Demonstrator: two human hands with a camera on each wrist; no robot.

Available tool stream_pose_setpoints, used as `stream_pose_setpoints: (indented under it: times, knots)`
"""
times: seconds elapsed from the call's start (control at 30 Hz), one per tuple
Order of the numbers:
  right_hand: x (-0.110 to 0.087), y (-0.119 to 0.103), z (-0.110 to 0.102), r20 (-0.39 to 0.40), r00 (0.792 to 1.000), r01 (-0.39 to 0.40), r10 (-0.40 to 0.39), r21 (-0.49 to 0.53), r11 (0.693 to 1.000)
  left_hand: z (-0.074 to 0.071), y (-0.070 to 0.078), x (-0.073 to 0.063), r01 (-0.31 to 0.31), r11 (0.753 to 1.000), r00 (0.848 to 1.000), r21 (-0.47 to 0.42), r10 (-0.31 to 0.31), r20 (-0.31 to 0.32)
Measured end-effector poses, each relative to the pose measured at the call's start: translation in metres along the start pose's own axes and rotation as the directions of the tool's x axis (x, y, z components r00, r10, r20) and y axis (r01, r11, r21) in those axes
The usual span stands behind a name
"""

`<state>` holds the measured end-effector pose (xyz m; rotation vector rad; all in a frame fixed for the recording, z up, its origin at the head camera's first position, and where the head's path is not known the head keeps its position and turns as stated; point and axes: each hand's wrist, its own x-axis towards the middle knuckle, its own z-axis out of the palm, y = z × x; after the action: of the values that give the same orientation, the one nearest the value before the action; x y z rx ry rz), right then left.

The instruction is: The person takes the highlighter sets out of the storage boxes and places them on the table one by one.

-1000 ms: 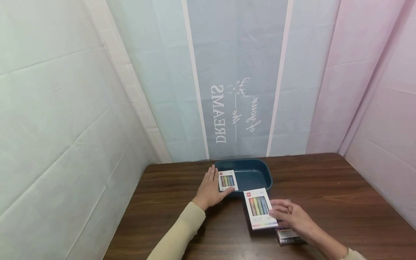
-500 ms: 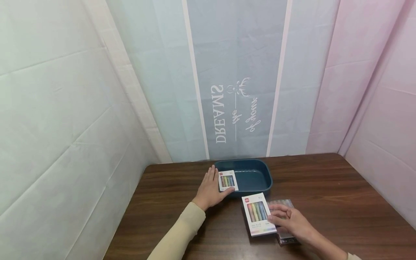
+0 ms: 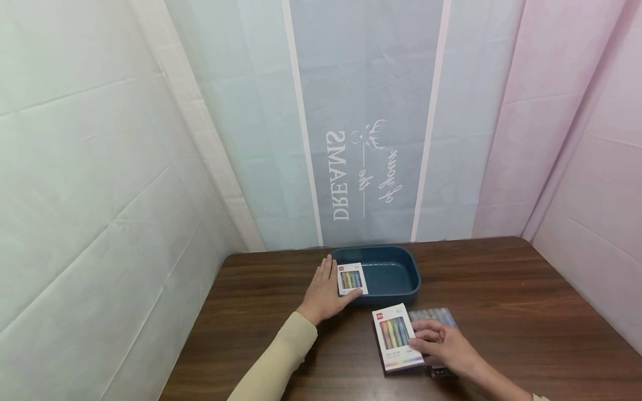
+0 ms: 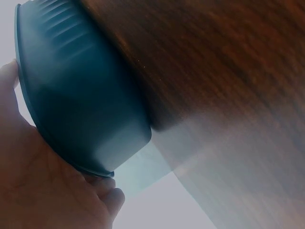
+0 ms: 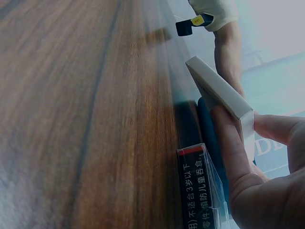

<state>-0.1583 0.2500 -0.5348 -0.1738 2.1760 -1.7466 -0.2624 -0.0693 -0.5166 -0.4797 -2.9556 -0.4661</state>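
My right hand [image 3: 443,345] pinches a white box [image 3: 397,338] showing a row of coloured sticks on its front, thumb on one face and fingers on the other. In the right wrist view this white box [image 5: 224,93] stands tilted above the table. Partly behind that hand lies a clear plastic case [image 3: 433,316] with a dark printed side [image 5: 194,186]. My left hand [image 3: 323,295] rests along the left end of a dark blue tray [image 3: 391,299], fingers straight, thumb at the front rim. A similar white box [image 3: 352,278] sits at that end of the tray.
A brown wood-grain table [image 3: 246,334] carries everything. Its back edge meets a printed fabric backdrop [image 3: 366,111], and fabric walls stand at left and right. The tray is near the back edge.
My right hand has drawn its white box down towards me and slightly left, uncovering more of the clear case. The left hand and tray have stayed put.
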Motion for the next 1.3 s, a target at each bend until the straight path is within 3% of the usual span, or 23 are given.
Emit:
stream_pose_setpoints:
  times: [1.3]
  knots:
    - [-0.0010, 0.0071, 0.0096, -0.044, 0.999, -0.009, 0.007, -0.025, 1.000, 0.0020, 0.0019, -0.0019, 0.016, 1.000, 1.000, -0.003, -0.016, 0.006]
